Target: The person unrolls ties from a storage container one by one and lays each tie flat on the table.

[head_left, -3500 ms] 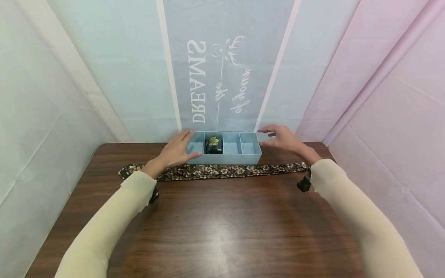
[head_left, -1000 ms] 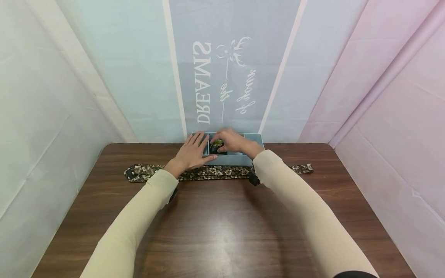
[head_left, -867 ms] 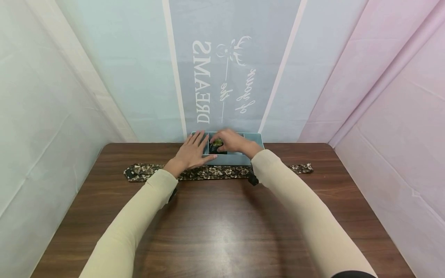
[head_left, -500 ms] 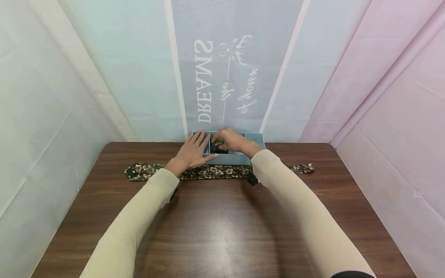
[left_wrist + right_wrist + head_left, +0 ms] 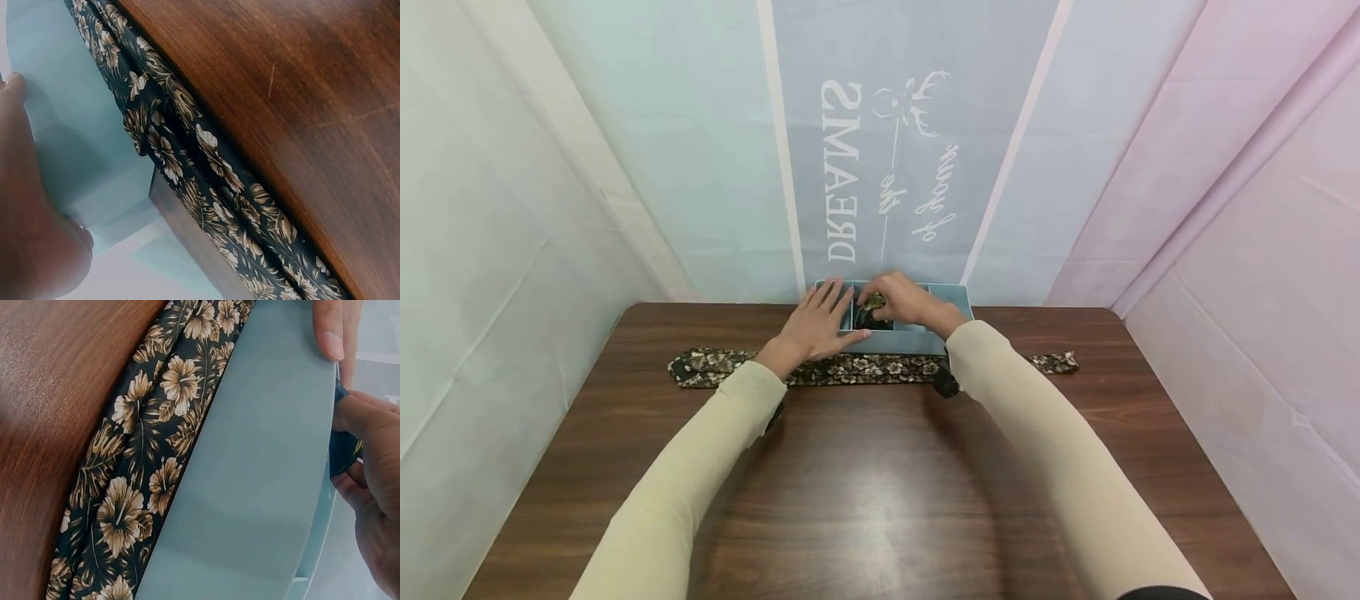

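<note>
Fingers [image 5: 869,288] of the right hand [image 5: 906,300] curl down round a dark bundle [image 5: 867,320] marked with a yellow-green flower, thumb and fingertips pinching it where it sits in the second compartment from the left of a light-blue box [image 5: 906,342]. Spread and nearly straight, those of the left hand [image 5: 811,332] lie across the box's left end, the thumb against its front wall (the right wrist view shows that thumb's tip beside the rim). Along the front of the box a floral fabric strip [image 5: 865,369] stretches lengthwise on the brown wooden table [image 5: 880,450].
</note>
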`<move>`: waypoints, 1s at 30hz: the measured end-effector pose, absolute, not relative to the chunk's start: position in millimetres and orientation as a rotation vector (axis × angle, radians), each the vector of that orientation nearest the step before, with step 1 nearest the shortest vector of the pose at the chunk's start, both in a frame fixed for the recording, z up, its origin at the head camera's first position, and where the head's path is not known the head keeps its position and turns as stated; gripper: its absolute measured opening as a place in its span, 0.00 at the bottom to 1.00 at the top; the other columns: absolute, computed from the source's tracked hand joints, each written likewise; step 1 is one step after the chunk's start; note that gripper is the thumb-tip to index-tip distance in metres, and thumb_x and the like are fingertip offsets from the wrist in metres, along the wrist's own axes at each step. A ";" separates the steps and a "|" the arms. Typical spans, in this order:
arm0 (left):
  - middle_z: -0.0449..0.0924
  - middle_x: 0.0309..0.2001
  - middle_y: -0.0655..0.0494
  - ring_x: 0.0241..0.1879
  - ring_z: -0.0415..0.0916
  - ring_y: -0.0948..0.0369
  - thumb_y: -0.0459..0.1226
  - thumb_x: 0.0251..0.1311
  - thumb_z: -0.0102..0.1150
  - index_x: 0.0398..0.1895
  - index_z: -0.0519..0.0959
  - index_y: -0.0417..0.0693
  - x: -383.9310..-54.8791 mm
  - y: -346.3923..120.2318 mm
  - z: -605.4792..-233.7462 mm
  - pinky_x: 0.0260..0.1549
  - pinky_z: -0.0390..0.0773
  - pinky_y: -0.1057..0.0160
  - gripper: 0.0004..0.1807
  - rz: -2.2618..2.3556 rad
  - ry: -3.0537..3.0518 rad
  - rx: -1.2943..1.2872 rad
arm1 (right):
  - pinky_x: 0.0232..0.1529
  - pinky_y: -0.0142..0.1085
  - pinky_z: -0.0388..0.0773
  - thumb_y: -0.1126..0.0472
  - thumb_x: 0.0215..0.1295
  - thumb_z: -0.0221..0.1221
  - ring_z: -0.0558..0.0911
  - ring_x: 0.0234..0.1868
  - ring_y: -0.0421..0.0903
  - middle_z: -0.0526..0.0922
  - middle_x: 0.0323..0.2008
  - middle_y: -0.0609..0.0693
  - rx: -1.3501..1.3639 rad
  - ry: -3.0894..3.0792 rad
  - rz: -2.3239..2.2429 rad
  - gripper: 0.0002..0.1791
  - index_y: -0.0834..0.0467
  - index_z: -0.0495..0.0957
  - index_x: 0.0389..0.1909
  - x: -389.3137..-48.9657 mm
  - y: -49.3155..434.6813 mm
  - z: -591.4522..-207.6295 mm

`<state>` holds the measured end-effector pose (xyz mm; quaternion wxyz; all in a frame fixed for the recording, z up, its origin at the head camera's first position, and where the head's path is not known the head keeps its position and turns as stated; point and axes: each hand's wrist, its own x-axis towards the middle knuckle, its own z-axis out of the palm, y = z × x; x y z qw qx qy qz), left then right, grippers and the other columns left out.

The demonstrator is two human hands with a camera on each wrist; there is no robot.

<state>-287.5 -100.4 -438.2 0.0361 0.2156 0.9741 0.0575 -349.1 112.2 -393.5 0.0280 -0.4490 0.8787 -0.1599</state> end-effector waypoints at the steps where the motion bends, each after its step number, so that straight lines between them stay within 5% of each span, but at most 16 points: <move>1: 0.29 0.87 0.45 0.86 0.28 0.46 0.73 0.74 0.34 0.88 0.40 0.49 -287.5 -99.8 -438.4 0.83 0.33 0.44 0.54 0.179 2.990 0.662 | 0.57 0.45 0.85 0.71 0.65 0.70 0.88 0.53 0.52 0.90 0.51 0.55 -1.388 2.711 -0.505 0.14 0.61 0.89 0.51 -348.2 113.1 -392.5; 14: 0.29 0.87 0.45 0.86 0.28 0.46 0.75 0.72 0.33 0.88 0.38 0.50 -290.1 -96.5 -442.0 0.83 0.32 0.45 0.56 0.154 2.986 0.656 | 0.53 0.46 0.86 0.71 0.65 0.68 0.88 0.50 0.52 0.90 0.52 0.57 -1.418 2.721 -0.615 0.14 0.61 0.89 0.51 -337.9 122.6 -375.7; 22: 0.27 0.87 0.46 0.86 0.27 0.48 0.76 0.71 0.31 0.88 0.36 0.52 -294.4 -100.9 -441.1 0.83 0.31 0.46 0.56 0.144 2.989 0.645 | 0.37 0.41 0.78 0.71 0.66 0.67 0.77 0.26 0.46 0.89 0.54 0.59 -1.389 2.746 -0.744 0.14 0.61 0.89 0.52 -336.8 126.5 -358.4; 30: 0.28 0.87 0.45 0.86 0.26 0.47 0.74 0.73 0.35 0.88 0.38 0.50 -291.7 -100.8 -441.2 0.83 0.29 0.45 0.55 0.191 2.984 0.657 | 0.39 0.42 0.79 0.71 0.65 0.66 0.79 0.29 0.46 0.89 0.53 0.60 -1.453 2.760 -0.744 0.15 0.62 0.89 0.51 -331.5 137.1 -349.5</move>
